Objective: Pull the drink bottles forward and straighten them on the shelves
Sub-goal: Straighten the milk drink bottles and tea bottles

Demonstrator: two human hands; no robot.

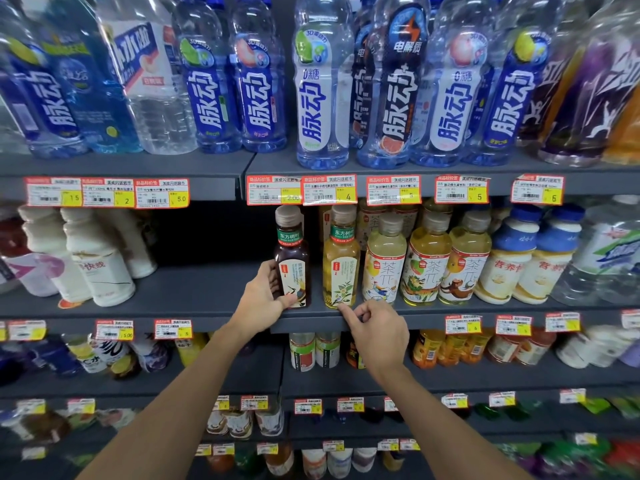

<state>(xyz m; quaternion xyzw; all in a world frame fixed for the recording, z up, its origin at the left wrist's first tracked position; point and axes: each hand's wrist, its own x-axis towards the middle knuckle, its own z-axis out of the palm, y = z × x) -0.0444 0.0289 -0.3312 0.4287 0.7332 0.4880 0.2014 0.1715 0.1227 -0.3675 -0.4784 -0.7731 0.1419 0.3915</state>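
Note:
A dark tea bottle (292, 258) with a green neck band stands upright at the front edge of the middle shelf (194, 303). My left hand (265, 299) grips its lower body from the left. Right beside it stands a yellow-green tea bottle (341, 263) of the same brand. My right hand (375, 327) hovers just below that bottle, index finger touching its base at the shelf edge, other fingers curled and holding nothing. To the right, three yellow tea bottles (427, 261) line the front.
Large blue sports-drink bottles (322, 84) fill the shelf above. White milk-drink bottles (100, 258) stand at middle left, with a dark gap between them and my left hand. Blue-capped white bottles (519, 254) stand at right. Price tags (301, 190) hang along the shelf edges. Lower shelves hold more bottles.

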